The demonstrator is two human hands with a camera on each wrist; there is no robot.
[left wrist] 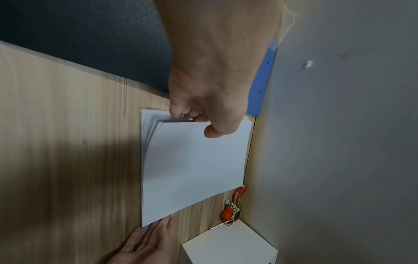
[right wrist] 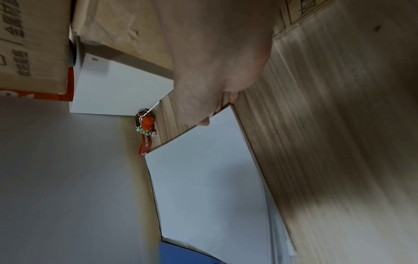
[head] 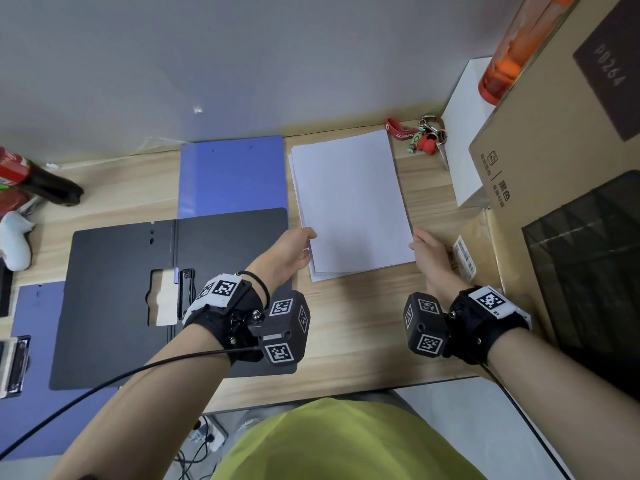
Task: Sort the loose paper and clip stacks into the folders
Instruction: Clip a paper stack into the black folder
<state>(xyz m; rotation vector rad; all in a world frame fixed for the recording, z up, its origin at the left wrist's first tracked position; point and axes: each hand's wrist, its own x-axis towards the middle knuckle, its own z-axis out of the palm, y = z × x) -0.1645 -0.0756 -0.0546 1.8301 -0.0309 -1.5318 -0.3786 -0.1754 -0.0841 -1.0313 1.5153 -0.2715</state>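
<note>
A stack of white paper (head: 349,202) lies on the wooden desk (head: 346,323), right of an open black folder (head: 121,299) with a metal clip (head: 187,292). A blue folder (head: 232,174) lies partly under the black one, and another blue folder (head: 38,358) sits at the near left. My left hand (head: 309,242) pinches the upper sheets at the stack's left edge, thumb (left wrist: 212,132) on top, fingers curled beneath; those sheets (left wrist: 194,160) lift slightly. My right hand (head: 415,240) touches the stack's near right edge with straight fingers (left wrist: 158,234). The paper (right wrist: 210,178) also shows in the right wrist view.
A red keychain (head: 419,135), a white box (head: 464,133) and a large cardboard box (head: 554,116) with an orange bottle (head: 516,46) crowd the right. Black mesh (head: 588,271) sits at the near right. A cola bottle (head: 34,178) lies at the far left. The wall (head: 242,64) bounds the desk behind.
</note>
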